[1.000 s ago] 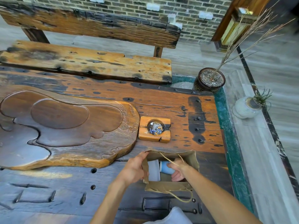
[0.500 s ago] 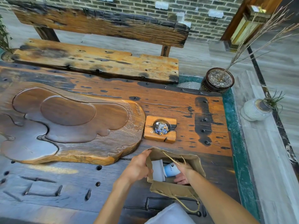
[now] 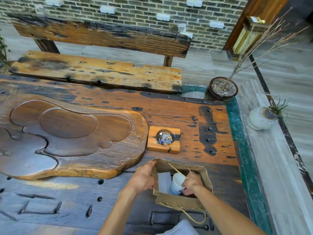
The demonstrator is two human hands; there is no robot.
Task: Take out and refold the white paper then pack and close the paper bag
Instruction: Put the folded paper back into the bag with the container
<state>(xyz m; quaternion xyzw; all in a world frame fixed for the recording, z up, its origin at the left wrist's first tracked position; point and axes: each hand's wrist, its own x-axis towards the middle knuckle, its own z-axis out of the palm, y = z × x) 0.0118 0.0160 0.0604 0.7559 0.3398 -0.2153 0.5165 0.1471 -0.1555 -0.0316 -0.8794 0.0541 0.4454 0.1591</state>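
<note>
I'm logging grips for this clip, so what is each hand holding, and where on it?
The left hand pinches the paper bag at its left rim. The right hand, inside the bag, grips the white cup by its side.

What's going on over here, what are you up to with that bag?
A person is working at a brown paper bag standing open on a wooden table. The left hand holds the bag's left edge open, while the right hand reaches inside and grips a white paper cup lying tilted there. A sheet of white paper stands inside against the left wall, not yet taken out. Beyond the bag sits a wooden ashtray.
</note>
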